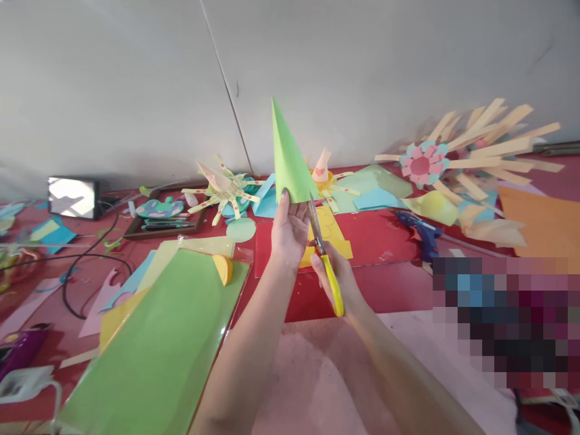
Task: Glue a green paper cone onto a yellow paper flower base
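Note:
My left hand (290, 232) is closed on the lower edge of a light green paper cone (290, 166), its tip pointing up. Yellow-handled scissors (333, 281) are in my right hand (339, 272), blades upward. The blade tips meet or overlap the cone's lower right corner; I cannot tell whether they are cutting. Below both hands lies yellow paper (333, 229) with drawn curved lines, on a red sheet (376, 241).
Green paper in a clear sleeve (154, 338) lies at left, with a yellow half-round piece (223, 269) on it. Paper crafts (222, 187), a dark tray (194, 226), a blue glue gun (419, 232), a lit lamp (72, 198) and a cable (66, 290) surround the work area.

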Demonstrator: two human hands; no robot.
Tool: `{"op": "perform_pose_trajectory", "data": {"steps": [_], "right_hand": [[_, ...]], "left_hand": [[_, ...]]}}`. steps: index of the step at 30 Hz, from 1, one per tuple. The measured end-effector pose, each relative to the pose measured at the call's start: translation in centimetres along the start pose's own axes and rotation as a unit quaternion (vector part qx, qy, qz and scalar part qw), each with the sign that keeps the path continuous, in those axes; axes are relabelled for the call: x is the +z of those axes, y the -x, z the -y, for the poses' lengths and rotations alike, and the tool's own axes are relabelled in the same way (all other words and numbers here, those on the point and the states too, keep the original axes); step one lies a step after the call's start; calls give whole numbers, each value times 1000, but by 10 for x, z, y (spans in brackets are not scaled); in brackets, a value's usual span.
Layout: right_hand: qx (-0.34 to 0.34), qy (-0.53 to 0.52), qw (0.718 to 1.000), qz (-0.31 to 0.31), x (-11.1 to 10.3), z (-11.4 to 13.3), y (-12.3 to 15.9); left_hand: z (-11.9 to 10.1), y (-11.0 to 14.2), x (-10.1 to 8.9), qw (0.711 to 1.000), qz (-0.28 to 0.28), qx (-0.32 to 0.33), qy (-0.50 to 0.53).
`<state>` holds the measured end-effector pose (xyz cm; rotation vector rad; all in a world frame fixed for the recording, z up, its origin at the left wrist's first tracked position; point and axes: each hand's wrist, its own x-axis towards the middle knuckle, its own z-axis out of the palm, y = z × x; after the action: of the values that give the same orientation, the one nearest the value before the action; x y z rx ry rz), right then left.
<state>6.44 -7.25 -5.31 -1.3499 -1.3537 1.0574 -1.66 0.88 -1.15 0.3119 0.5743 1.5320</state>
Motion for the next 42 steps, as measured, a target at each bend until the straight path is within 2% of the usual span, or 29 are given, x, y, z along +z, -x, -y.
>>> {"op": "perform_pose_trajectory", "data": {"steps": [11,24,31,42], "right_hand": [[4,-23,999,-44,3,2,0],[8,-38,998,-55,4,1,-1],[20,-23,998,-59,2,6,1],[-4,14,997,-75,1,8,0]], "left_hand": [[13,7,1,999,19,-38,0],[13,6,0,998,10,-62,-5],[14,5,-1,998,10,-52,-24],[14,4,-3,999,14,-44,-25]]}}
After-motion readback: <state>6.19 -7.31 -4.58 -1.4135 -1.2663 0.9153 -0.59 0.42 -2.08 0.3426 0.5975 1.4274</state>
